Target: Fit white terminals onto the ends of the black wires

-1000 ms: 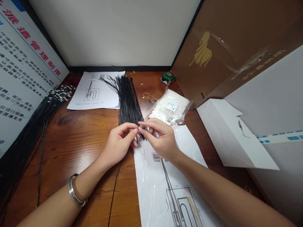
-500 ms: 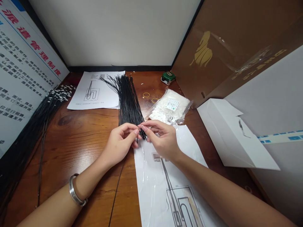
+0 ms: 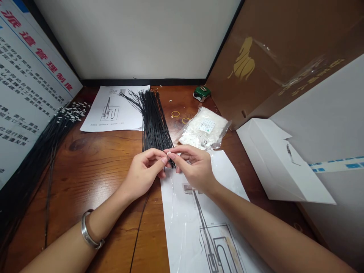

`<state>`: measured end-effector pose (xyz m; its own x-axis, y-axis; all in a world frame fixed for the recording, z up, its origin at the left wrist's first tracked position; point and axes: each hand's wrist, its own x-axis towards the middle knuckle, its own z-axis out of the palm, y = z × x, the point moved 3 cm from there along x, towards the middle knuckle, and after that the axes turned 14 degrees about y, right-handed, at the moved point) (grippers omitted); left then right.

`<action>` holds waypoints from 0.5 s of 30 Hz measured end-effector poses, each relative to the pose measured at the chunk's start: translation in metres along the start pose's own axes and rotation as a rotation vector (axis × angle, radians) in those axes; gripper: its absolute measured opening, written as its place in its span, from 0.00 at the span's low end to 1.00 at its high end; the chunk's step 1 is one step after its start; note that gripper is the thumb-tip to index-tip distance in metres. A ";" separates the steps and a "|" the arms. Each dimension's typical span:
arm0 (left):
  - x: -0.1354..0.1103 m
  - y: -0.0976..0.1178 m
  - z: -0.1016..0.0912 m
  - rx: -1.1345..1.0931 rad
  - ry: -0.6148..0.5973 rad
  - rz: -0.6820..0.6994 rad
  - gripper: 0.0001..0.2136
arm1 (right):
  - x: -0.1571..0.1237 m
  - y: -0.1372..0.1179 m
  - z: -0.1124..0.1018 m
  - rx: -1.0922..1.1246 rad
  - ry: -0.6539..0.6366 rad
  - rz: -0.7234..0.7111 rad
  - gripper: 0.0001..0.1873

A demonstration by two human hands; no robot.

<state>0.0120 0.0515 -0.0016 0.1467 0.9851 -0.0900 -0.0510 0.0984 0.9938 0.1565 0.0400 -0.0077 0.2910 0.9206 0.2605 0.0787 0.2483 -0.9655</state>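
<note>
In the middle of the head view my two hands meet at the fingertips. My left hand (image 3: pixel 143 172) is closed in a pinch on a thin black wire (image 3: pixel 138 233), whose length hangs down toward the bottom edge. My right hand (image 3: pixel 197 168) pinches a small white connector (image 3: pixel 169 153) against the wire's end; fingers partly cover the joint, so how far the wire is inserted cannot be seen. Right behind the hands lies a bundle of black wires (image 3: pixel 155 121). A clear bag of white connectors (image 3: pixel 204 129) sits just beyond my right hand.
A drawing sheet (image 3: pixel 182 227) lies beneath my right forearm, another paper (image 3: pixel 93 117) at back left. Wires with white ends (image 3: pixel 71 112) line the left side. A green tape measure (image 3: pixel 201 93), rubber bands (image 3: pixel 175 114), a white box flap (image 3: pixel 278 163) and brown carton (image 3: pixel 273 45) are rightward.
The white connector between my fingertips shows more plainly now, as the right fingertips have shifted slightly. The hanging wire has swung a little left; both hands stay nearly in place.
</note>
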 end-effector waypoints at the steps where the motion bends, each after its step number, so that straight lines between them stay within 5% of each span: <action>1: 0.000 0.000 0.000 -0.003 0.000 0.005 0.09 | 0.000 0.000 0.000 -0.015 0.005 -0.006 0.03; 15: 0.002 -0.004 -0.001 -0.028 0.041 0.005 0.07 | 0.002 0.003 -0.002 -0.034 0.008 -0.001 0.04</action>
